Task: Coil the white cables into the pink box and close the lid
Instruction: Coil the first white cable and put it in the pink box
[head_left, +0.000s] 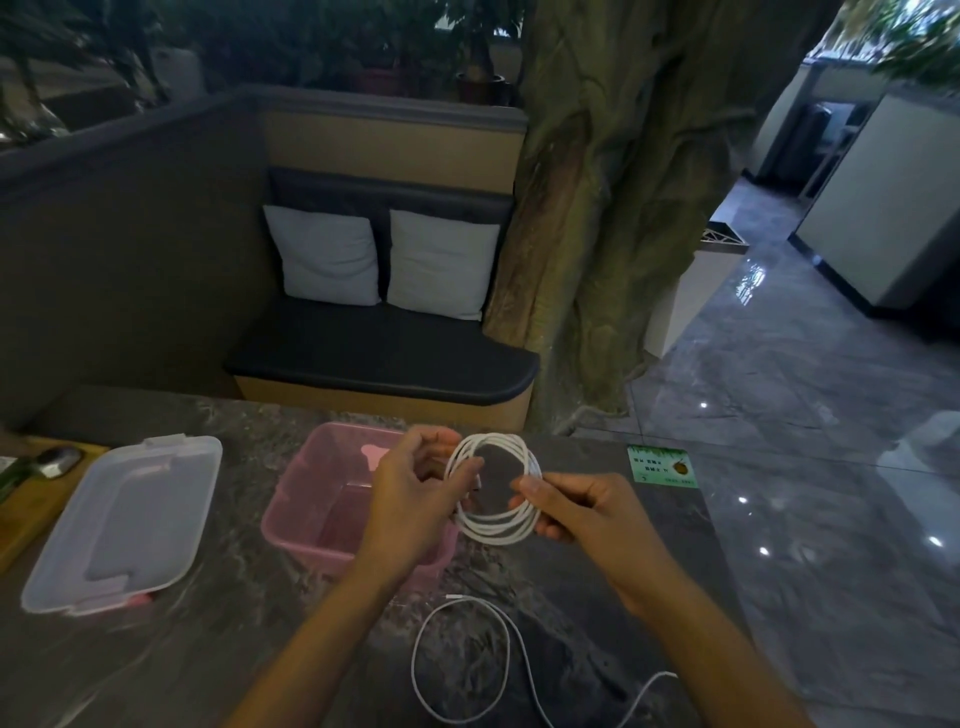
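Note:
A white cable wound into a round coil (511, 530) hangs between both hands, just right of the pink box (306, 499). My left hand (415, 499) pinches the coil's left side above the box's right end. My right hand (576, 506) grips the coil's right side. The pink box stands open on the dark marble table with nothing visible inside it. Its clear lid (124, 519) lies flat on the table to the left. A second white cable (467, 660) lies loose in a wide loop on the table near me, under my forearms.
A green card (661, 466) lies on the table's right side near its edge. A wooden board with a computer mouse (60, 461) sits at the far left. Beyond the table are a bench with two pillows (384, 260), a tree trunk, and glossy floor at right.

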